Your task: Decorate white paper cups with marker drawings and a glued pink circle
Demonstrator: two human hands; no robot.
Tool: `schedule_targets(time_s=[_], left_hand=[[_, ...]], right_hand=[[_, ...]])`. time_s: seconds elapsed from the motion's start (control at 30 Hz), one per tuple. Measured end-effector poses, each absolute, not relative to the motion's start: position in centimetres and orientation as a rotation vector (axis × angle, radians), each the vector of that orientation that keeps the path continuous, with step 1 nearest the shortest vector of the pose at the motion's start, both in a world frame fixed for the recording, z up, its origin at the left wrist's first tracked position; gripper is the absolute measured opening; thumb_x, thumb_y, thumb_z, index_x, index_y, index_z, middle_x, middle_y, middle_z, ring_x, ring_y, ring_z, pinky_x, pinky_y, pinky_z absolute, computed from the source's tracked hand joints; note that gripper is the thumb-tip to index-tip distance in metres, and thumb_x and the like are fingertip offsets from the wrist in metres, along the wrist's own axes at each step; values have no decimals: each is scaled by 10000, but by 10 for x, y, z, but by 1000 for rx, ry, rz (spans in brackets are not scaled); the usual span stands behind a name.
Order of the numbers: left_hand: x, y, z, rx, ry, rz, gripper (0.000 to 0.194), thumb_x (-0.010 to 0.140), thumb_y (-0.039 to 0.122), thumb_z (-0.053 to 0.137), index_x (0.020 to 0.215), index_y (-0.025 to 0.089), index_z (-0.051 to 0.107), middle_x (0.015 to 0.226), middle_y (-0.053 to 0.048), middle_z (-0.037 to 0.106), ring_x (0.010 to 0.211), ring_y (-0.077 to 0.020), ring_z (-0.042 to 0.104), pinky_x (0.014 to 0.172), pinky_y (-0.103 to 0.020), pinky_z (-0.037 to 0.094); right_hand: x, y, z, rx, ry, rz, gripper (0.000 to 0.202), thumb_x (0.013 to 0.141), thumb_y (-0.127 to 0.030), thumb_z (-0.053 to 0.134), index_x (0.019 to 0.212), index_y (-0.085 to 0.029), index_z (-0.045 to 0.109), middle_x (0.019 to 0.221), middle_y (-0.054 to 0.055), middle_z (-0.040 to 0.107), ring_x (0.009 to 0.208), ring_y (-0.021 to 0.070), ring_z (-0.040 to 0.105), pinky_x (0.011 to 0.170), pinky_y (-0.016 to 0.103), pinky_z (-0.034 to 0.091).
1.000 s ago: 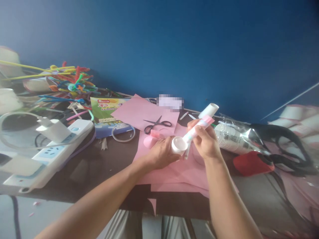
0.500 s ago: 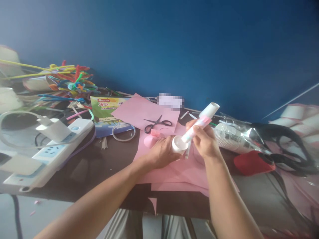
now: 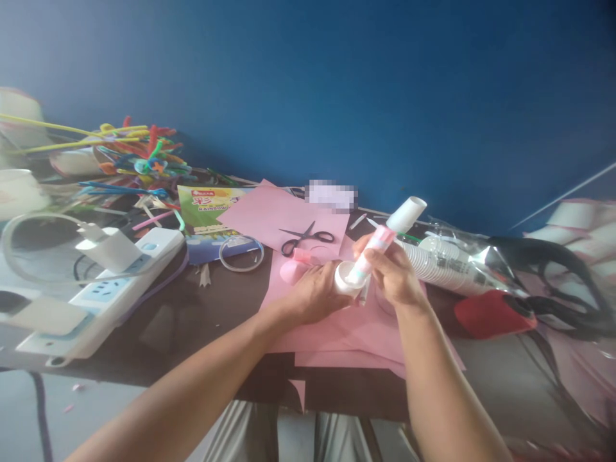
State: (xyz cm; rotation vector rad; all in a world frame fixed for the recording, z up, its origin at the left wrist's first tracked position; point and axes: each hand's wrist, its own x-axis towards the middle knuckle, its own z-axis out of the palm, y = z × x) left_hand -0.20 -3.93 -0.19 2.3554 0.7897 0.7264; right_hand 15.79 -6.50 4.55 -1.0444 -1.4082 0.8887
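My left hand (image 3: 315, 292) is closed around a small white paper cup (image 3: 342, 282) whose round, rimmed end faces up. In my right hand (image 3: 392, 273) is a glue stick (image 3: 374, 250) with a pink and white tube, tilted so that its lower end sits at the cup's rimmed end. Exact contact there is hard to make out. Just behind the tube's upper end is another white cup (image 3: 407, 215). A pink cap (image 3: 302, 256) and a rounded pink paper piece (image 3: 289, 272) lie beside my left hand. Pink paper sheets (image 3: 332, 340) spread under both hands.
Black scissors (image 3: 308, 239) lie on pink paper behind my hands. Left are a power strip (image 3: 103, 292), a clear tape ring (image 3: 242, 254) and colourful pipe cleaners (image 3: 149, 151). Right are stacked paper cups (image 3: 445, 266) in plastic and a red object (image 3: 495, 313).
The glue stick has turned steeper, and its upper end has shifted left and slightly down with my right hand. My left hand keeps the cup in much the same place.
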Motion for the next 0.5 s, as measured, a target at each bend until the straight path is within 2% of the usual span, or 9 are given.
schedule_targets(time_s=[0.1, 0.23, 0.4, 0.5], left_hand=[[-3, -40, 0, 2296, 827, 689, 369, 731, 286, 619, 1047, 190, 453, 915, -59, 636, 780, -210, 617, 634, -332, 476], [-3, -40, -1, 2259, 862, 685, 403, 704, 306, 643, 1046, 190, 466, 952, -73, 637, 819, -237, 622, 679, -367, 492], [-5, -42, 3, 2160, 883, 664, 417, 699, 327, 645, 1047, 194, 458, 925, -72, 651, 792, -232, 625, 644, -364, 497], [-4, -42, 4, 2125, 908, 637, 431, 694, 334, 643, 1052, 185, 454, 941, -85, 649, 801, -240, 621, 650, -379, 501]], right_hand=[[170, -59, 45, -942, -1156, 769, 224, 765, -436, 624, 776, -216, 584, 728, -7, 515, 628, 124, 490, 551, 264, 396], [178, -52, 41, -864, -995, 825, 258, 758, -481, 610, 773, -230, 549, 715, -21, 493, 639, 121, 513, 633, 291, 464], [177, -46, 33, -885, -743, 986, 353, 741, -556, 644, 773, -217, 553, 666, -36, 534, 545, 97, 512, 523, 259, 461], [177, -45, 31, -896, -654, 1088, 342, 721, -524, 686, 798, -222, 545, 696, -35, 600, 480, 90, 506, 492, 275, 470]])
